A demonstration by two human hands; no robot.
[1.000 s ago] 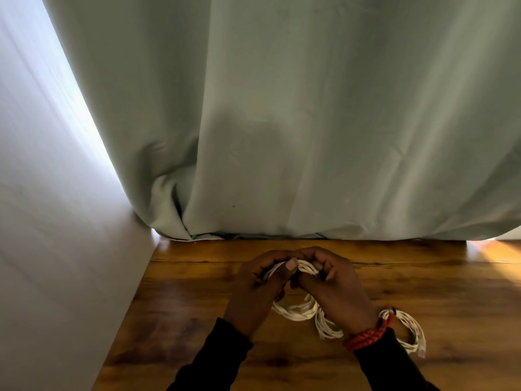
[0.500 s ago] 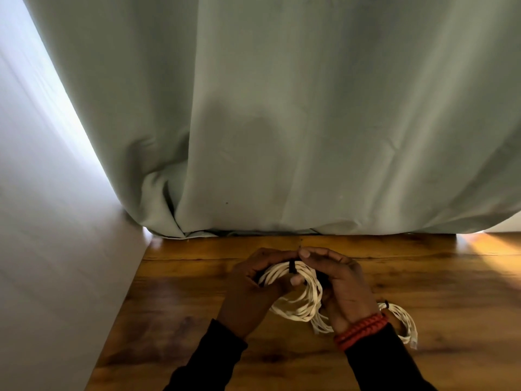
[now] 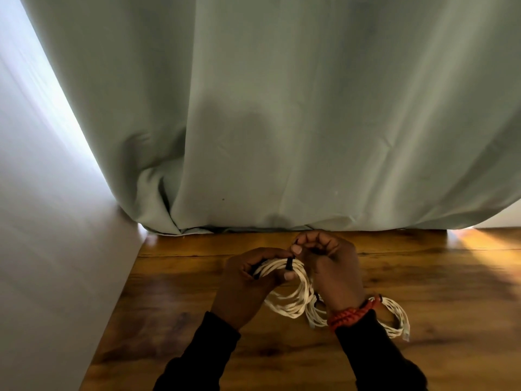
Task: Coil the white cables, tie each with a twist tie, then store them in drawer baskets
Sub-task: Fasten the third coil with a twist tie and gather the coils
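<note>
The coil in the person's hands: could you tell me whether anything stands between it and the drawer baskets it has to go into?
That cannot be judged: no drawer or basket shows in the head view. The left hand and right hand hold the white coil with a black twist tie above the wooden table; another coil lies beside the right wrist.

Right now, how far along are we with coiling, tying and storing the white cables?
Done, it seems: a coiled white cable lies on the wooden tabletop beside the right wrist, apparently with a dark tie. In hand: the left hand holds a second white cable coil while the right hand works a black twist tie around it. Left: finishing that tie and storing; no drawer baskets are in view.
</note>
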